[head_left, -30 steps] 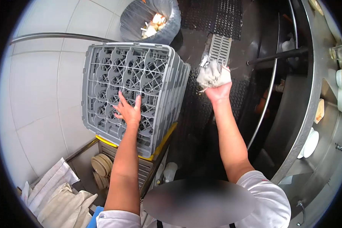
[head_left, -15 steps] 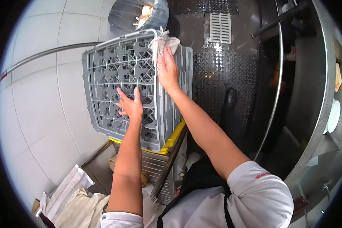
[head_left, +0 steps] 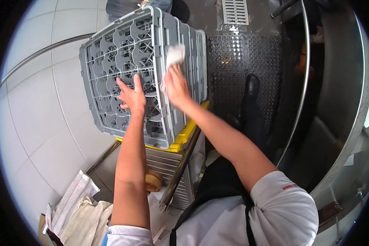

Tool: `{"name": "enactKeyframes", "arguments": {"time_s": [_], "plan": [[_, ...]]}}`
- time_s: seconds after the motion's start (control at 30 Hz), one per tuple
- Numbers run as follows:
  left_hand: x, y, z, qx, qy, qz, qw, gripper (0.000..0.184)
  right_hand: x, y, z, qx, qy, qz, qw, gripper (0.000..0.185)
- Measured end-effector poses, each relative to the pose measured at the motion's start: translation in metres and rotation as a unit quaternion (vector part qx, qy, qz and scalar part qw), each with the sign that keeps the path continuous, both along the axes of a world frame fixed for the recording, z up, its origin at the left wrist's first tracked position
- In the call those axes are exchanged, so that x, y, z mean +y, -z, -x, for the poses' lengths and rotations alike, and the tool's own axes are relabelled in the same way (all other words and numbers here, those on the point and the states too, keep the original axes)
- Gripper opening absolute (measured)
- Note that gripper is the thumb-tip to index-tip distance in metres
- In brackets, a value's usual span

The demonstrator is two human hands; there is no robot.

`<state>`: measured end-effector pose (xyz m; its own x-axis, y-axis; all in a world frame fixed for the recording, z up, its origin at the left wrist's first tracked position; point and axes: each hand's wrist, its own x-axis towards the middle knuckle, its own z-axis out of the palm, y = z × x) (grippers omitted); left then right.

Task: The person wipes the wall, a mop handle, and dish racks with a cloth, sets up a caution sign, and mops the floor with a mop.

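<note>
Under our left hand (head_left: 133,98), the gridded face of a stack of grey plastic racks (head_left: 192,61) lies against spread fingers, the thumb set apart; the hand keeps the same place on the grid as before. Our right hand (head_left: 178,88) has changed most: a second ago it held a crumpled off-white cloth (head_left: 175,55) out over the floor, then brought it to the corner beyond the left fingertips. Now the cloth is on the racks' ribbed side, nearer to us than that corner. The right fingers are close together over it, but motion blurs them, and we cannot tell whether the thumb pinches it. As we judge it, cloth and racks are now being worked together, with the left hand steadying. Below the left palm, a bright yellow plastic base (head_left: 187,135) sits under the racks; beside the left forearm is a round tan container (head_left: 153,181), and right of the right hand lies a dark, studded floor mat (head_left: 242,61).
</note>
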<state>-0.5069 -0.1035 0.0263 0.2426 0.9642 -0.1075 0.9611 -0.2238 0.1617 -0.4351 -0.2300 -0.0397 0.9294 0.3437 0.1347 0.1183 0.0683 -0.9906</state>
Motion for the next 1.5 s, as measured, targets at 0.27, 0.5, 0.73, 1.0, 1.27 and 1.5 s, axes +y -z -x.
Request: {"name": "enactKeyframes", "arguments": {"time_s": [0.27, 0.5, 0.73, 1.0, 1.27, 1.5], "plan": [[0.0, 0.001, 0.002, 0.005, 0.004, -0.002, 1.0, 0.101, -0.075, -0.012, 0.123, 0.172, -0.081, 0.009, 0.982, 0.04], [-0.002, -0.002, -0.001, 0.008, 0.007, 0.005, 1.0, 0.101, -0.029, 0.016, 0.063, 0.193, -0.057, 0.025, 0.979, 0.029], [-0.001, 0.0, -0.002, 0.017, 0.003, -0.006, 1.0, 0.1, -0.048, 0.008, 0.082, 0.091, 0.002, 0.022, 0.996, 0.02], [0.001, 0.001, 0.001, 0.006, 0.003, -0.004, 1.0, 0.102, -0.103, 0.041, 0.11, 0.348, -0.071, 0.117, 0.927, 0.015], [0.001, 0.0, 0.001, 0.002, -0.002, -0.003, 1.0, 0.102, -0.065, 0.084, 0.034, 0.022, -0.189, 0.232, 0.954, 0.025], [0.003, 0.004, 0.002, 0.008, -0.005, -0.017, 1.0, 0.103, -0.09, 0.071, 0.038, -0.044, -0.279, 0.315, 0.906, 0.024]]}}
